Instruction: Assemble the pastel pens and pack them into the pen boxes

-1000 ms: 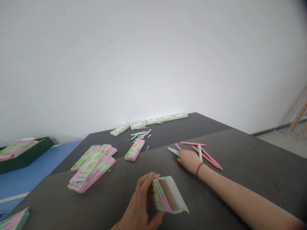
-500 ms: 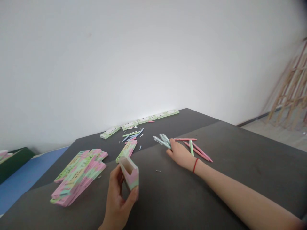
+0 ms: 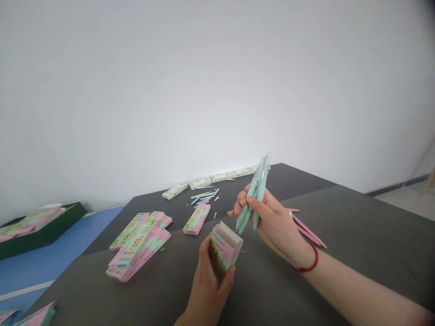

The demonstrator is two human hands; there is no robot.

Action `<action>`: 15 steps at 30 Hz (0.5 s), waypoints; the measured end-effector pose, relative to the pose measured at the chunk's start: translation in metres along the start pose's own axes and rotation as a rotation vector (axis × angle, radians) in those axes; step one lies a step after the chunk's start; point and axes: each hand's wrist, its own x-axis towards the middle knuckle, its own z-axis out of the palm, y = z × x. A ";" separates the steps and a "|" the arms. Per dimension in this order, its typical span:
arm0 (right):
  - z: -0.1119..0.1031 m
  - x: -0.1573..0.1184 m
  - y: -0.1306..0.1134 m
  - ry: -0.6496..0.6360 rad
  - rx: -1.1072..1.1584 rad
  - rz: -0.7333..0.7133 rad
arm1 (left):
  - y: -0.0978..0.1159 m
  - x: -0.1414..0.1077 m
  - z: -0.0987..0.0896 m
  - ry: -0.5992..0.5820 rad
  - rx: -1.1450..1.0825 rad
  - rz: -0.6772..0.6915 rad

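Observation:
My left hand [image 3: 211,283] grips a small pink and green cardboard pen box [image 3: 224,250], its open end facing up and toward me. Above and to the right of that opening, my right hand [image 3: 270,217] pinches a bunch of pale green pens [image 3: 254,194], tilted with their tips pointing down. The pens are apart from the box. Beneath and behind my right wrist lie several pink pens [image 3: 311,233] on the dark table. How many pens the bunch holds is hard to tell, since they overlap.
To the left lies a pile of pink-green pen boxes [image 3: 139,244], with a single box [image 3: 197,219] beyond it. Loose pen parts [image 3: 205,197] are scattered further back. Several pale boxes [image 3: 175,191] line the wall side. A dark green bin [image 3: 44,233] with boxes stands far left on a blue surface.
My right hand has lifted the pale green pens off the table and turned them upright, closer to the box. The view has swung left, and the box stays in my left hand.

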 end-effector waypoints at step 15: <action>0.021 0.016 0.016 -0.077 -0.344 0.120 | 0.013 -0.001 0.009 0.046 -0.057 -0.010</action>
